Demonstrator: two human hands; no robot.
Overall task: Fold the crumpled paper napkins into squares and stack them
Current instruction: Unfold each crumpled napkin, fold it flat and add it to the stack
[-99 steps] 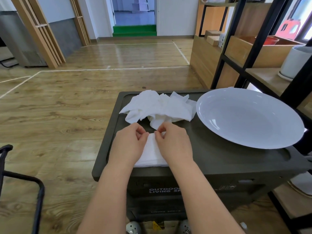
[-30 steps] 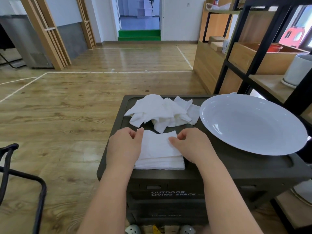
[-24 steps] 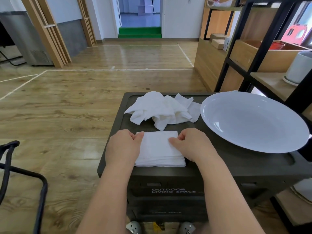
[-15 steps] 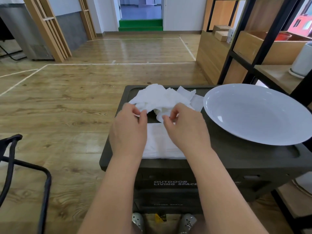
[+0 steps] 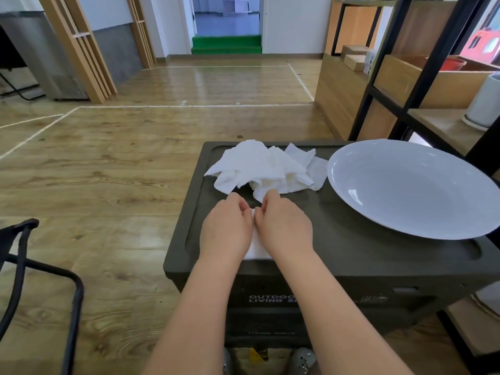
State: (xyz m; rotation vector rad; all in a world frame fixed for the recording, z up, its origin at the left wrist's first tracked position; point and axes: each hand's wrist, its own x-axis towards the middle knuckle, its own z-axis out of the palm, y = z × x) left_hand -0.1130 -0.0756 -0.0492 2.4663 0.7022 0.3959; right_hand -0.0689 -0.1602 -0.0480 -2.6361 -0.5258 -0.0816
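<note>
Our left hand point(image 5: 226, 234) and right hand point(image 5: 284, 230) lie side by side on the dark green plastic box lid that serves as our worktop point(image 5: 351, 255), each grip narrow, fingers curled to pinch the far edge of the white folded paper napkin stack point(image 5: 255, 249) beneath them. Just beyond our fingertips sits the heap of white crumpled paper napkins point(image 5: 265, 167). Beside it, to the right, rests a large white round plate point(image 5: 411, 188).
</note>
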